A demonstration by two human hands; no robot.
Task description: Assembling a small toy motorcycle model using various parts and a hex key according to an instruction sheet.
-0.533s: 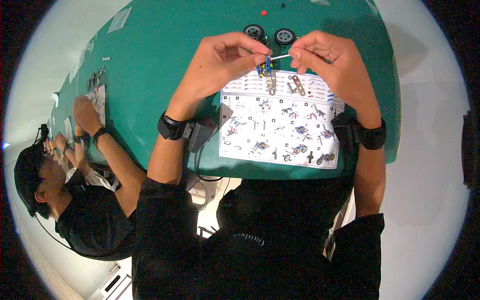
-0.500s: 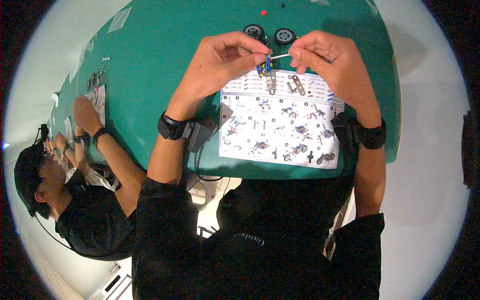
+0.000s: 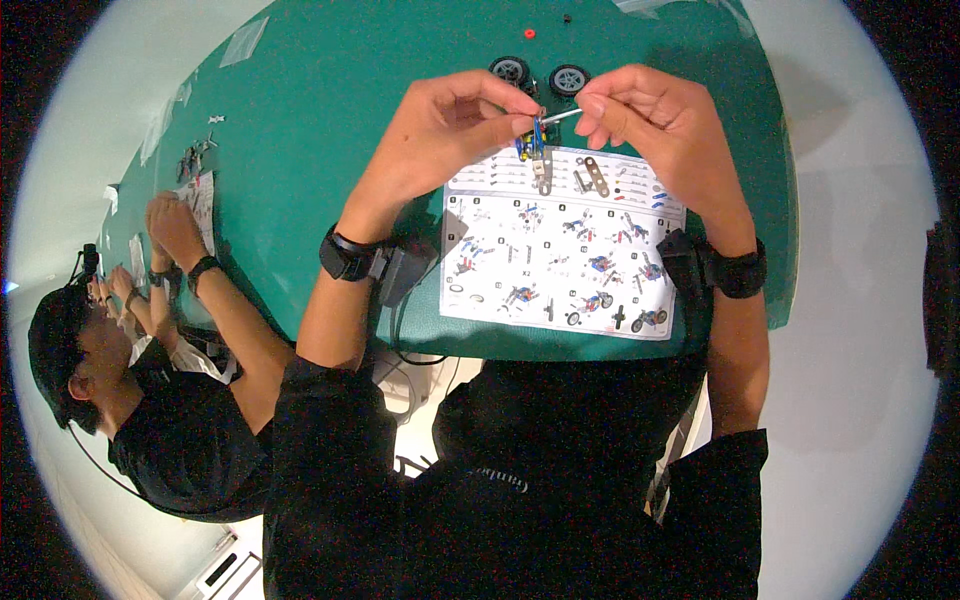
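Observation:
My left hand [image 3: 455,130] pinches a small construction-kit model [image 3: 533,142] with blue, yellow and metal parts between thumb and fingers. Above the top of the instruction sheet, my right hand [image 3: 645,115] is closed on a thin pale rod [image 3: 564,116], perhaps a small screwdriver or key. Its tip meets the upper part of the model; the exact contact is too small to make out. Just beyond the model are two black-tyred wheels with grey hubs, a left wheel [image 3: 508,70] and a right wheel [image 3: 569,80]. My left fingers partly cover the model.
The printed instruction sheet [image 3: 560,245] lies on the green table [image 3: 330,110], with perforated metal strips [image 3: 597,177] on it. A red ring [image 3: 530,34] and a small black part [image 3: 567,19] lie farther off. At left, another person [image 3: 150,430] works by loose parts [image 3: 195,158].
Both hands stay almost in place with the model and the rod. The rod slants slightly more than before, and the whole view has shifted a little.

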